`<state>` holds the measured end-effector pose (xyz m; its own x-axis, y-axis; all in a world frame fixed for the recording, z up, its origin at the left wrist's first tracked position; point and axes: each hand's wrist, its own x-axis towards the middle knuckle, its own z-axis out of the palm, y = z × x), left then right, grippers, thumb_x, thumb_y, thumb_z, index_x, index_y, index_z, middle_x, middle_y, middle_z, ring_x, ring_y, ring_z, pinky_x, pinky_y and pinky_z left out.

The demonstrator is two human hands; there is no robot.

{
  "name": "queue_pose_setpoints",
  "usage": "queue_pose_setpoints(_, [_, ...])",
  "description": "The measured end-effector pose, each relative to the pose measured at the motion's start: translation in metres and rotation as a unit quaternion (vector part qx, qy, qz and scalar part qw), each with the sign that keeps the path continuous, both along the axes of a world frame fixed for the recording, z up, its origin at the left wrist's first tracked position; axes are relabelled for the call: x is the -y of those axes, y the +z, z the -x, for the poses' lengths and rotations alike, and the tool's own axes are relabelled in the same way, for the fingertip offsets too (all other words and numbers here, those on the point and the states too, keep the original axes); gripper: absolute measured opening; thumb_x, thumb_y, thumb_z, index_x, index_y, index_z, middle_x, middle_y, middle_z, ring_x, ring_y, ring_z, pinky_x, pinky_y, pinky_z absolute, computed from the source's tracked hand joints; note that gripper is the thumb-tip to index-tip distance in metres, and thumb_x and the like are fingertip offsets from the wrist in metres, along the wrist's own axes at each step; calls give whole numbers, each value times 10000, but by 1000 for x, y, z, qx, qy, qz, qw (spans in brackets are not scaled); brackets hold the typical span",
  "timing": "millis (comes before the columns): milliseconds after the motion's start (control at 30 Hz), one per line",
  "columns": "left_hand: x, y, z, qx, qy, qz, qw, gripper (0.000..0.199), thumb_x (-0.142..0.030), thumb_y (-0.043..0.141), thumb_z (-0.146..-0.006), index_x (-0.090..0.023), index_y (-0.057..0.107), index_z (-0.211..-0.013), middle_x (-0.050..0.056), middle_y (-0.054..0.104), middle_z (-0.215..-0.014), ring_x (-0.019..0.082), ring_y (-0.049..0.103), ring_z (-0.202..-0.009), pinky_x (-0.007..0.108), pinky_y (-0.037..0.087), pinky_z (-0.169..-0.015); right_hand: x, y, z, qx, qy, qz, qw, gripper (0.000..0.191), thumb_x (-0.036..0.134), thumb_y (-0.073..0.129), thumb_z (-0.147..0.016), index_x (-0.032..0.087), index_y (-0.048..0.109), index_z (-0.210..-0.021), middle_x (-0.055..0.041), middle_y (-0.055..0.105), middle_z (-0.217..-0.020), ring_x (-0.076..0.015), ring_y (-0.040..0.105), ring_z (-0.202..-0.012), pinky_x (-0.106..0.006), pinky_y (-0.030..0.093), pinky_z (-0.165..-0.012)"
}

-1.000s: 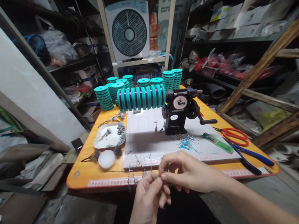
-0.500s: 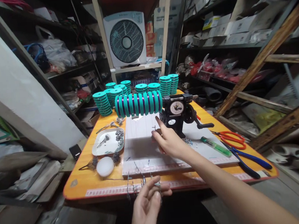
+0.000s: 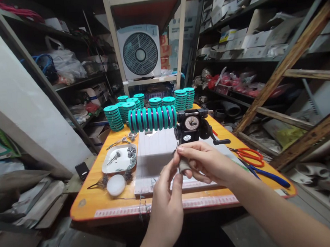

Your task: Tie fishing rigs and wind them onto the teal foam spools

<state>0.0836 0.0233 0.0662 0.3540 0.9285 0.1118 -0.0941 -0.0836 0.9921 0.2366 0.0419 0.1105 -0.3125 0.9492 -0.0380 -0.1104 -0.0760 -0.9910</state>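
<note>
From my end of the feed I have both hands brought together over the near part of a white board [image 3: 155,151] on the orange tabletop [image 3: 103,204]. The left hand [image 3: 166,193] and right hand [image 3: 210,161] have their fingers bent inward, nearly meeting around a small grey piece [image 3: 184,166]. I cannot tell whether either hand grips that piece or whether it sits on a finger. The right thumb and forefinger come together just above it.

Straight beyond the hands I see a black winding machine [image 3: 192,125], its crank [image 3: 222,142] to the right, carrying a horizontal row of teal spools [image 3: 152,118]. Farther past that row stand stacks of teal discs [image 3: 114,118].

Left of my left hand lie a white dish [image 3: 122,163] of small metal parts and, nearer, a round white object [image 3: 115,185]. Thin wires [image 3: 143,205] hang over the tabletop's near edge beside the left wrist. Right of my right hand rest an orange-handled tool [image 3: 250,156] and a blue-handled one [image 3: 272,176].
</note>
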Motion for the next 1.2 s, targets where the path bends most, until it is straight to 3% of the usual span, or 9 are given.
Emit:
queue_pose_setpoints(100, [-5, -2, -11, 9, -37, 17, 999, 307, -412, 417, -933, -161, 594, -937, 33, 607, -912, 121, 544, -895, 211, 421, -805, 2, 2, -1, -64, 13, 46, 997, 319, 410, 506, -890, 110, 556, -795, -19, 554, -509, -44, 384, -278, -129, 259, -300])
queue_pose_setpoints(167, [-1, -8, -13, 59, -58, 70, 994, 342, -424, 394, -940, -140, 552, -834, 2, 517, -680, 92, 487, -685, 214, 400, -681, 1, -3, 1, -97, 14, 79, 992, 340, 439, 500, -885, 127, 496, -748, -25, 565, -527, -45, 385, -282, -125, 251, -292])
queue_pose_setpoints(267, [11, -17, -11, 186, -98, 183, 960, 311, -390, 431, -934, -124, 535, -812, -53, 374, -523, 56, 405, -515, 229, 421, -660, -5, -16, 4, -119, -4, 111, 987, 369, 471, 507, -861, 154, 408, -699, 22, 482, -457, -38, 313, -268, -120, 178, -262])
queue_pose_setpoints(433, [33, -35, -7, 275, -153, 271, 910, 334, -370, 503, -906, -63, 610, -980, -73, 383, -451, 36, 436, -407, 259, 477, -673, -16, -29, 4, -151, -42, 132, 979, 374, 455, 532, -831, 174, 331, -688, 67, 396, -453, -17, 227, -276, -115, 158, -261])
queue_pose_setpoints(600, [48, -61, -1, 289, -153, 344, 880, 351, -437, 629, -813, -88, 591, -795, -34, 496, -438, 95, 567, -419, 286, 521, -649, -18, -31, -4, -157, -35, 144, 976, 356, 437, 512, -868, 168, 358, -693, 48, 424, -478, -21, 259, -289, -115, 158, -262])
queue_pose_setpoints(733, [58, -77, 8, 272, -178, 389, 862, 371, -474, 623, -804, -109, 557, -793, -3, 555, -459, 156, 620, -452, 315, 538, -591, -21, -36, -7, -163, -29, 149, 975, 349, 421, 490, -888, 167, 356, -691, 45, 429, -484, -20, 260, -283, -115, 159, -259])
queue_pose_setpoints(833, [67, -86, 14, 274, -178, 410, 852, 369, -484, 600, -817, -120, 553, -791, 0, 559, -450, 161, 627, -455, 251, 508, -521, -22, -38, -8, -163, -27, 149, 975, 340, 410, 486, -891, 166, 356, -692, 44, 437, -484, -18, 260, -272, -115, 159, -257])
queue_pose_setpoints(1000, [78, -87, 24, 221, -168, 441, 854, 432, -530, 673, -738, -116, 552, -755, 6, 560, -445, 112, 595, -434, 134, 373, -436, -22, -37, -9, -164, -30, 149, 975, 327, 387, 481, -892, 163, 361, -686, 41, 435, -482, -20, 271, -268, -115, 158, -254])
queue_pose_setpoints(1200, [81, -80, 28, 139, -139, 462, 865, 551, -611, 741, -595, -114, 532, -707, 15, 564, -449, 86, 542, -402, 128, 297, -396, -24, -38, -10, -164, -30, 148, 975, 338, 390, 468, -905, 161, 359, -681, 38, 432, -483, -21, 280, -268, -115, 163, -251])
